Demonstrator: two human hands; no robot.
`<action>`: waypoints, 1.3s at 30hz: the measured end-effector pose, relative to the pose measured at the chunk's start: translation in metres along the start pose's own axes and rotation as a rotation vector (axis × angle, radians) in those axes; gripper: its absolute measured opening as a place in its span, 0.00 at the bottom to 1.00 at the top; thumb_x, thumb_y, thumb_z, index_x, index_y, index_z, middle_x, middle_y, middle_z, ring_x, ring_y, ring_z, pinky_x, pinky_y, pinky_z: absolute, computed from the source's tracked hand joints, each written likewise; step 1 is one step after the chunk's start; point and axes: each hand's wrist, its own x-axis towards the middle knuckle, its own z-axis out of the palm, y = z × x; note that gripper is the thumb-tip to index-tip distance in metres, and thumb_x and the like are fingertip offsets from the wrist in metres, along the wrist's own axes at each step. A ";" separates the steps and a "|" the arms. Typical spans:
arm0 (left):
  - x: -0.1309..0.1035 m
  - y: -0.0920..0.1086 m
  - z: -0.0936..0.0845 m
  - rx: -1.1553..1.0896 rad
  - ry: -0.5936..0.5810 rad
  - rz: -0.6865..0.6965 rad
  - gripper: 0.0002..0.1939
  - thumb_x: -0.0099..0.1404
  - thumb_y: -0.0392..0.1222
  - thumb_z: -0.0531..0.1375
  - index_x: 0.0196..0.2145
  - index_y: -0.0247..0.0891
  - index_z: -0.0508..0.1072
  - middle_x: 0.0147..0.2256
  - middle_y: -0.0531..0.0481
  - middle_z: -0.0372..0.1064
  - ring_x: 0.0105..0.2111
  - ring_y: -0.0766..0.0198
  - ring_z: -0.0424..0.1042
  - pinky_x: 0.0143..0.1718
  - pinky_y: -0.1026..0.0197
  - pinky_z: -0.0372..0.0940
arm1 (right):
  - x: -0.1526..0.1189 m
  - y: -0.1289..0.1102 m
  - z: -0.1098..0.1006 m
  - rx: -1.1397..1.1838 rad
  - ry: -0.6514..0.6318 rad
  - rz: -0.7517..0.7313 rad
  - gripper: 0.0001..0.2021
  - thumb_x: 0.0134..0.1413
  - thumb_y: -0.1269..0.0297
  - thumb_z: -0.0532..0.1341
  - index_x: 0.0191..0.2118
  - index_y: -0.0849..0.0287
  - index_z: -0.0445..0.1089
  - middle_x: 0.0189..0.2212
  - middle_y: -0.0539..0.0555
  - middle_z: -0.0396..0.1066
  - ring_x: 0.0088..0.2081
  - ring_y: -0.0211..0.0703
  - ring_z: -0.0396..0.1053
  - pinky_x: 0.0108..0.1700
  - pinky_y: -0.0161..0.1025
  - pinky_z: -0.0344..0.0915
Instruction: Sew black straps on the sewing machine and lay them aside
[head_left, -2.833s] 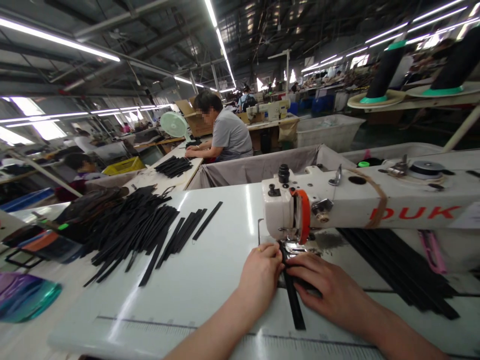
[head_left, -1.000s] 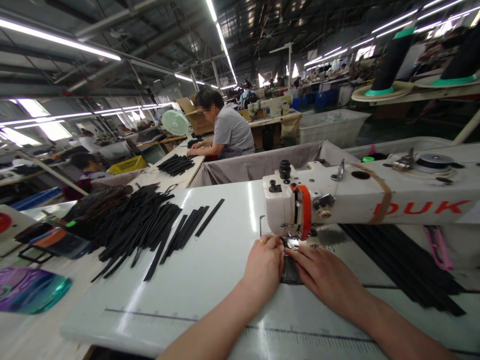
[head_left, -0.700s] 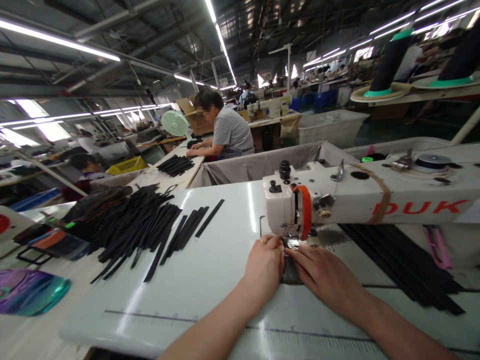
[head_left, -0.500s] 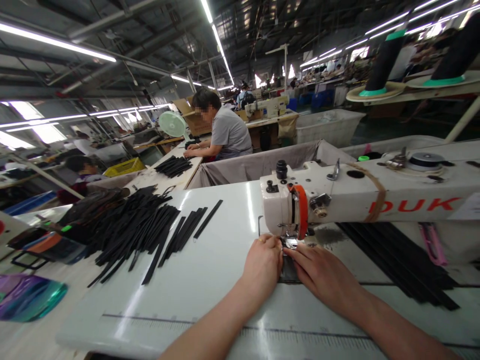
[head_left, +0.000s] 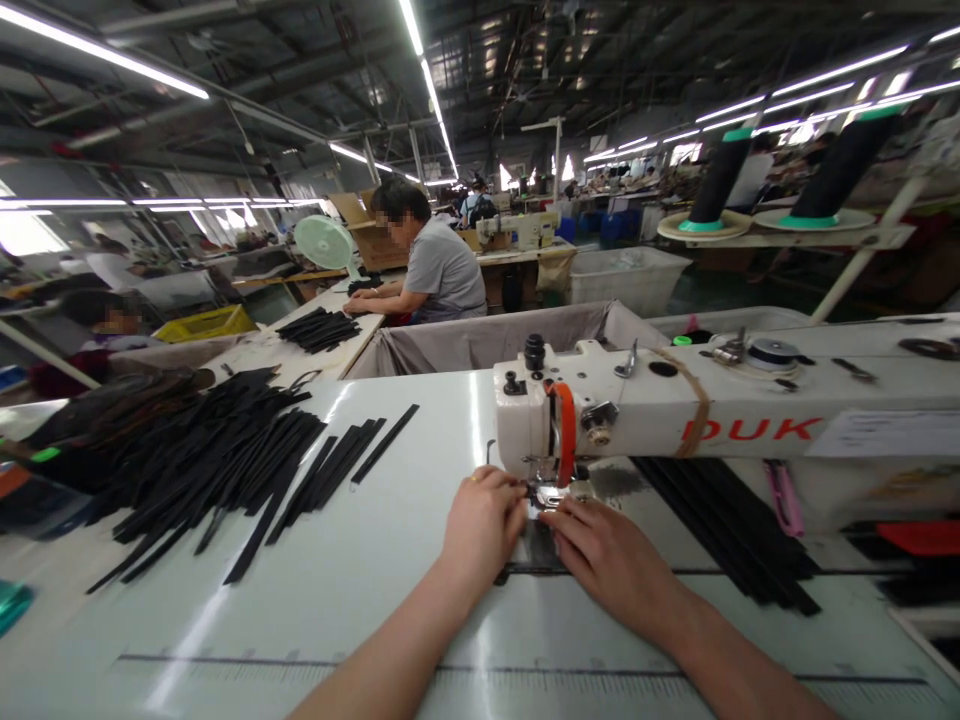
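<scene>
My left hand (head_left: 484, 522) is closed just left of the presser foot (head_left: 551, 496) of a white sewing machine (head_left: 622, 410). A small dark end, seemingly a black fabric strip (head_left: 501, 577), pokes out below that hand; most of it is hidden. On the right side of the foot, my right hand (head_left: 604, 548) has its fingers together, tips at the metal plate. Whatever lies under those fingertips cannot be made out. Several black strips (head_left: 330, 475) lie in a row left of my hands, beside a large heap of black strips (head_left: 217, 450).
More black strips (head_left: 727, 530) lie under the machine arm, near a pink-handled tool (head_left: 784, 498). A printed ruler (head_left: 525, 672) runs along the table front. Black thread cones (head_left: 720, 180) stand at the upper right. Behind a cloth-lined bin (head_left: 495, 340), a person (head_left: 442, 265) works at another table.
The view has turned to the right, so everything appears shifted left. Both hands stay at the presser foot, and a small dark end now shows below the left hand.
</scene>
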 end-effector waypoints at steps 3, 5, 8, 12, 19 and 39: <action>0.006 -0.011 0.002 -0.015 0.023 -0.050 0.05 0.63 0.40 0.62 0.36 0.40 0.78 0.41 0.44 0.71 0.49 0.51 0.66 0.51 0.49 0.64 | -0.007 0.023 -0.011 -0.158 0.067 0.184 0.10 0.61 0.75 0.54 0.43 0.60 0.70 0.39 0.58 0.72 0.41 0.48 0.70 0.44 0.43 0.69; 0.009 -0.014 0.002 -0.007 -0.046 -0.005 0.07 0.64 0.41 0.60 0.36 0.41 0.79 0.43 0.44 0.71 0.50 0.50 0.66 0.55 0.46 0.61 | -0.013 0.042 -0.019 -0.288 0.101 0.310 0.09 0.60 0.75 0.53 0.41 0.62 0.69 0.36 0.62 0.70 0.39 0.55 0.69 0.40 0.50 0.69; 0.011 -0.017 -0.003 0.001 -0.084 0.005 0.10 0.66 0.44 0.59 0.41 0.44 0.79 0.47 0.46 0.72 0.51 0.52 0.67 0.58 0.45 0.58 | -0.022 0.061 -0.025 -0.422 0.079 0.376 0.07 0.56 0.77 0.54 0.35 0.63 0.69 0.30 0.64 0.68 0.32 0.57 0.66 0.33 0.51 0.66; 0.005 -0.038 -0.026 0.119 -0.023 -0.212 0.13 0.68 0.45 0.56 0.39 0.44 0.81 0.51 0.46 0.73 0.52 0.50 0.69 0.56 0.48 0.60 | -0.026 0.065 -0.025 -0.488 0.046 0.359 0.07 0.55 0.77 0.55 0.33 0.62 0.69 0.26 0.62 0.66 0.29 0.56 0.65 0.31 0.48 0.65; -0.005 -0.044 -0.044 0.120 0.046 -0.439 0.21 0.68 0.46 0.52 0.24 0.34 0.76 0.33 0.40 0.76 0.40 0.50 0.72 0.44 0.51 0.64 | -0.022 0.059 -0.027 -0.475 0.091 0.332 0.08 0.58 0.73 0.53 0.35 0.61 0.69 0.29 0.60 0.70 0.30 0.52 0.68 0.31 0.46 0.65; -0.006 -0.007 -0.012 -1.096 -0.530 -0.547 0.11 0.63 0.44 0.56 0.25 0.39 0.61 0.16 0.60 0.56 0.14 0.72 0.55 0.16 0.67 0.49 | -0.016 -0.001 -0.013 0.433 -0.119 -0.251 0.24 0.61 0.79 0.48 0.58 0.55 0.66 0.56 0.58 0.69 0.55 0.43 0.68 0.53 0.38 0.69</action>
